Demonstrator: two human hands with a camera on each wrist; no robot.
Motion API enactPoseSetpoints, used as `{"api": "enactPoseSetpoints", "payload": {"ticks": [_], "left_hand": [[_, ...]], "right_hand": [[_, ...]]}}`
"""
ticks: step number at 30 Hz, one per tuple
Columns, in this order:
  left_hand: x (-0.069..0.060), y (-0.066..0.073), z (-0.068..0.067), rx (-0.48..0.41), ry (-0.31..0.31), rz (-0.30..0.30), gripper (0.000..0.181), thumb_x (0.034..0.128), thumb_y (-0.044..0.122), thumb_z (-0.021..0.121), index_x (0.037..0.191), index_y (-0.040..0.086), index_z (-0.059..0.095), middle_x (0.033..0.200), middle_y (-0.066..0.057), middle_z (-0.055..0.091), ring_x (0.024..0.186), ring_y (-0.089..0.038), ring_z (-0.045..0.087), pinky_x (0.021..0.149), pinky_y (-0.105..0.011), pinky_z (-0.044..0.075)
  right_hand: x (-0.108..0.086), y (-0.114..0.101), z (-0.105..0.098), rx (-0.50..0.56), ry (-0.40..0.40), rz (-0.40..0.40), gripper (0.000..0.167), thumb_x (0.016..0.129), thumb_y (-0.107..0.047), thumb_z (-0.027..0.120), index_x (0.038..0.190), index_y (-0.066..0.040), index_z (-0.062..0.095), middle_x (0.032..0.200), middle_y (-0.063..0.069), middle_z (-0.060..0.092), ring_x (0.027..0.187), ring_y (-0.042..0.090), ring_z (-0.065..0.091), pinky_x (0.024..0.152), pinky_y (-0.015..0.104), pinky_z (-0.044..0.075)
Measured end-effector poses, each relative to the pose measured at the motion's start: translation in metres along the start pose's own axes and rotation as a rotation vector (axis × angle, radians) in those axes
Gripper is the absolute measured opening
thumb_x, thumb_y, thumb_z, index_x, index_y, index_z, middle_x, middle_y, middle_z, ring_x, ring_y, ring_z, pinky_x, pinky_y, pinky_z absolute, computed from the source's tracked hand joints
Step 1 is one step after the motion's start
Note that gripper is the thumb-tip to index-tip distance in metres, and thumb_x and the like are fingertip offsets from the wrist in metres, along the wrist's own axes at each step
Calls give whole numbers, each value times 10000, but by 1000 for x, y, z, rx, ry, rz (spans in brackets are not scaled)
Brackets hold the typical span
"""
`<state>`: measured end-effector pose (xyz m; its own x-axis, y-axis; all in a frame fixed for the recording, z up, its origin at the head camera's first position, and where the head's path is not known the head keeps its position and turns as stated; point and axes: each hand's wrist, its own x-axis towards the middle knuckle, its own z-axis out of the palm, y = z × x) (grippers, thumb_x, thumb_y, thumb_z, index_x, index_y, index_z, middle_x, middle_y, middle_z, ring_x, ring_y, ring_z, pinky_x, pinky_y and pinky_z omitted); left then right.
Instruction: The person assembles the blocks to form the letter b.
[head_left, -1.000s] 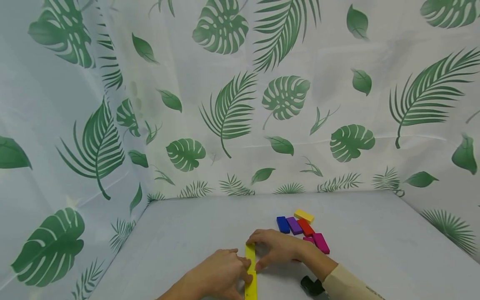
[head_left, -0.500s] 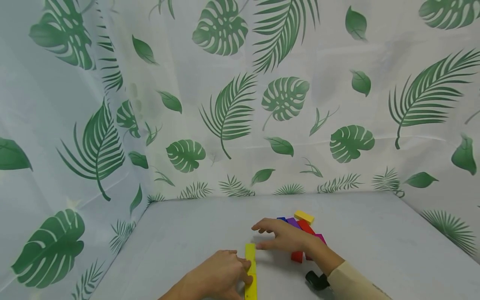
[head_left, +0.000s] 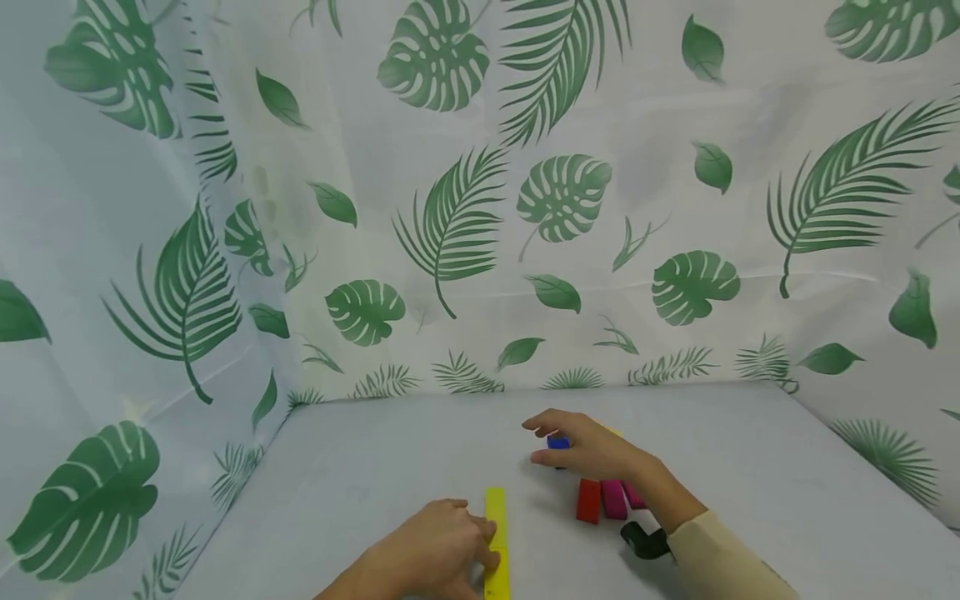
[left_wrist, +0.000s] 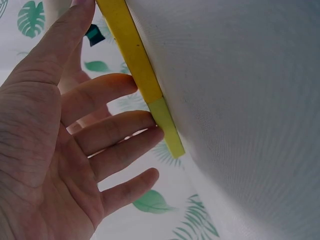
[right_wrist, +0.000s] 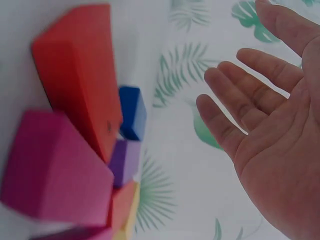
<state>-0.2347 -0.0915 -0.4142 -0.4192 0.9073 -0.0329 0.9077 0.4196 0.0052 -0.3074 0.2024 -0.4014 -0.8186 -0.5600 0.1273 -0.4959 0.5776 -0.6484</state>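
White cloth (head_left: 495, 258), faintly creased and printed with green leaves (head_left: 697, 287), hangs along the far, left and right edges of the pale desk (head_left: 375, 458).

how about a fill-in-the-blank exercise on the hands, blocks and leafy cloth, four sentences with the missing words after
1. The row of blocks that the left hand touches is coloured ____.
2. The right hand is holding ____.
3. The leaves printed on the cloth are coloured ____.
4. In the right wrist view, the ____ block lies between the blue block and the smaller-looking red block.

Missing words: yellow; nothing; green; purple
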Motion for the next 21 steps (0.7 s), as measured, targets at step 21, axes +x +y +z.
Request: {"api": "enactPoseSetpoints", "payload": {"ticks": [21], "left_hand": [[-1, 3, 2, -33, -33, -46, 474, 848, 662, 758, 1195, 341, 788, 1199, 142, 722, 1100, 24, 669, 1018, -479, 570]], "right_hand": [[-33, 16, -32, 25, -88, 104, 722, 898, -317, 823, 1527, -173, 498, 1475, 164, 563, 1325, 398, 569, 1036, 624, 521]]}}
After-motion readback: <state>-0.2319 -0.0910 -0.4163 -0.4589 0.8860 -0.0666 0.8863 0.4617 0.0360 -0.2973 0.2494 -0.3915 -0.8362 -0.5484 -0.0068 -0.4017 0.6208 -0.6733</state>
